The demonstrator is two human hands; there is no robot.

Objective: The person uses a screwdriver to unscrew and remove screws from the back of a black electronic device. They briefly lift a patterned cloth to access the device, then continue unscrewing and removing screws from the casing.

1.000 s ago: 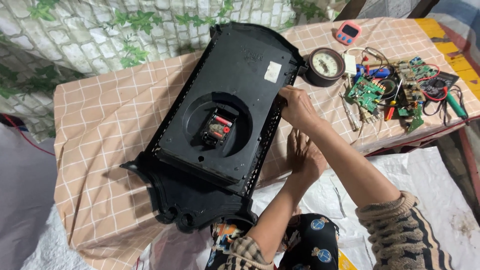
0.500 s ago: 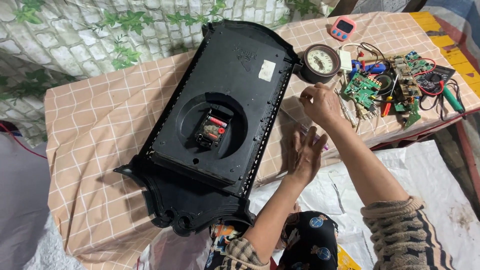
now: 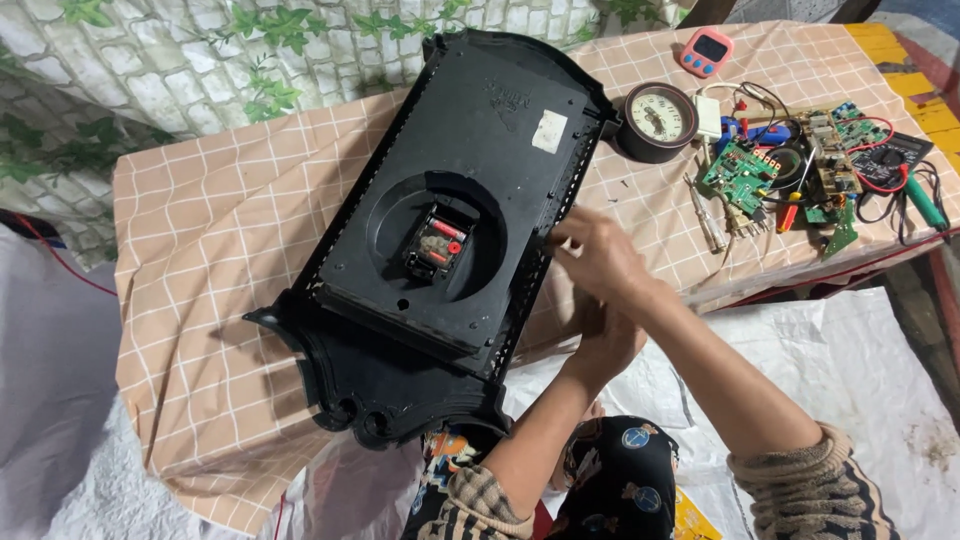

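The step in hand appears to be work along the right side edge of the clock case (image 3: 450, 230), which lies back-up on the checked tablecloth (image 3: 200, 260) with its mechanism (image 3: 435, 245) exposed in the round recess. The right hand (image 3: 600, 255) sits at that edge, fingers drawn together as if pinching something small — the view is blurred, so whether it holds anything cannot be told. The left hand (image 3: 600, 335) lies just below and behind it, partly hidden; its grip cannot be told either. The next move likely calls for a fine, steady pinch at the rim. Well beyond the hands, to their far right, lie a round gauge (image 3: 660, 120), circuit boards (image 3: 745, 175) and a pink timer (image 3: 706, 50).
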